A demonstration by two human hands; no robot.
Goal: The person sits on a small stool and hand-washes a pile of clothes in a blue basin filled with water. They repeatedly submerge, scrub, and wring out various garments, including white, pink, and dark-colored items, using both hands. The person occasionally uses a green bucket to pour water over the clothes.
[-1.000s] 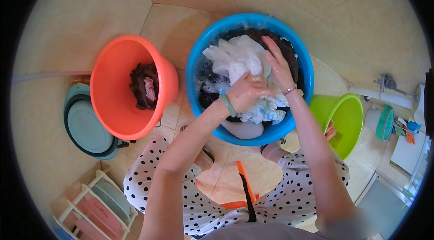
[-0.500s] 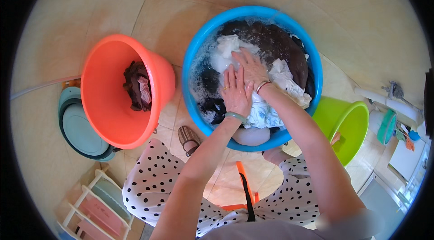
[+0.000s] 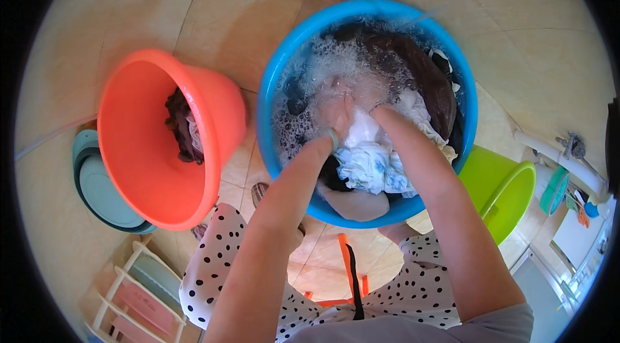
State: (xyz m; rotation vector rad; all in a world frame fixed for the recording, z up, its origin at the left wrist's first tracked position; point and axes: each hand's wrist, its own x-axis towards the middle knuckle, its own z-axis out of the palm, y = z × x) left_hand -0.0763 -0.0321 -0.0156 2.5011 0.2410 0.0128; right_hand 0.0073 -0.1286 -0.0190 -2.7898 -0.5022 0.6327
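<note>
Both my hands are down in the sudsy water of a large blue basin [image 3: 272, 168]. My left hand [image 3: 334, 110], a bangle at its wrist, lies under the foam. Close beside it is my right hand [image 3: 367, 94], also under water. Bubbles hide the fingers of both, so their grip cannot be made out. Below and between the wrists bunches a white cloth with blue patches [image 3: 368, 165]. A white crumpled garment [image 3: 415, 107] lies to the right of my right wrist. Dark brown clothing [image 3: 429, 81] bulges along the basin's right side. A pale rounded piece of cloth [image 3: 356, 205] rests by the near rim.
To the left, a tilted orange bucket [image 3: 148, 175] holds dark and pink clothes [image 3: 184, 126]. Behind it stands a grey-green folding basin [image 3: 110, 188]. A lime-green bucket [image 3: 507, 204] is at the right, near a wall tap [image 3: 571, 146]. A white rack [image 3: 139, 291] stands lower left.
My hands, earlier spread flat on white cloth near the surface, have pushed down under the water. Foam has spread over them, and the white cloth there has sunk mostly out of sight.
</note>
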